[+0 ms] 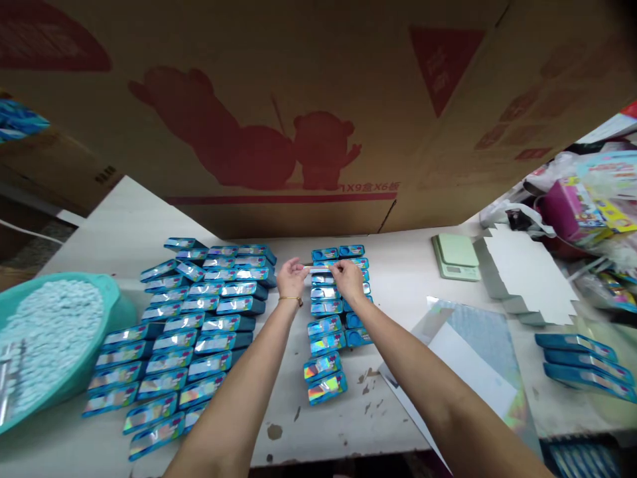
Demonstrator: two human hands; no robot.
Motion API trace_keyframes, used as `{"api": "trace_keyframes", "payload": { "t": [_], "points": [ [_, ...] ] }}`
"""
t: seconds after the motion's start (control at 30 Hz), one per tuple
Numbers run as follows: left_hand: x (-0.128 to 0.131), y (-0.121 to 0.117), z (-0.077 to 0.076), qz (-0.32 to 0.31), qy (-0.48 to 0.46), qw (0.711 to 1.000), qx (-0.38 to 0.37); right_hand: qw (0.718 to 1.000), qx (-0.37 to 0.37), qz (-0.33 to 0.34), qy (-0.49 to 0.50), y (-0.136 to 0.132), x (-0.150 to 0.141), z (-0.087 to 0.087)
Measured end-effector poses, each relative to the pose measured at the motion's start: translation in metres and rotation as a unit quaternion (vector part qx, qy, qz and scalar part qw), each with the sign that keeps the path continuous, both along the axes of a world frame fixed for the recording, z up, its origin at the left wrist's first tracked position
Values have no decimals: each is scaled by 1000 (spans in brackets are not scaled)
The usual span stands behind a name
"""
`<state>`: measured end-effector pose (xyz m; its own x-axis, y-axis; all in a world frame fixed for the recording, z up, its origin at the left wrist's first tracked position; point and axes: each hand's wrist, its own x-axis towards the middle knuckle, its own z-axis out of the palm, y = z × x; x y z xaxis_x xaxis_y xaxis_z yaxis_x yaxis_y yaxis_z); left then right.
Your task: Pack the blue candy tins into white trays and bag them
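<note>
- White strip (319, 269) being pinched at its ends by left hand (291, 277) and right hand (348, 280), over blue boxes (326, 307).
- Light, perhaps bendy, though blurred; best held by its ends.
- Green scale (458, 251) seen farther right.

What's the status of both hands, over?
Left hand and right hand: fingers pinching a thin, pale strip. Strip held above shiny blue rectangular boxes. Right wrist partly hiding some.
</note>
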<state>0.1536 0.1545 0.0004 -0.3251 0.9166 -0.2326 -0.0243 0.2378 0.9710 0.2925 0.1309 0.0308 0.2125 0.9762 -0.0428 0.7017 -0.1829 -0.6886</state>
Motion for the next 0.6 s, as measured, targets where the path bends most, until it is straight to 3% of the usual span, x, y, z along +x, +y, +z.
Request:
{"api": "trace_keyframes", "payload": {
  "t": [0.17,0.4,0.5,0.6],
  "points": [
    [3,19,-17,0,15,999,-32,997,-20,17,-67,18,-1,-8],
    [8,19,-39,0,30,997,-70,973,-15,71,-217,16,6,-15],
    [1,16,-36,5,68,996,-63,941,11,174,-289,10,10,-12],
    [-4,7,-18,2,113,993,-33,911,17,260,-321,10,16,-6]
  ]
}}
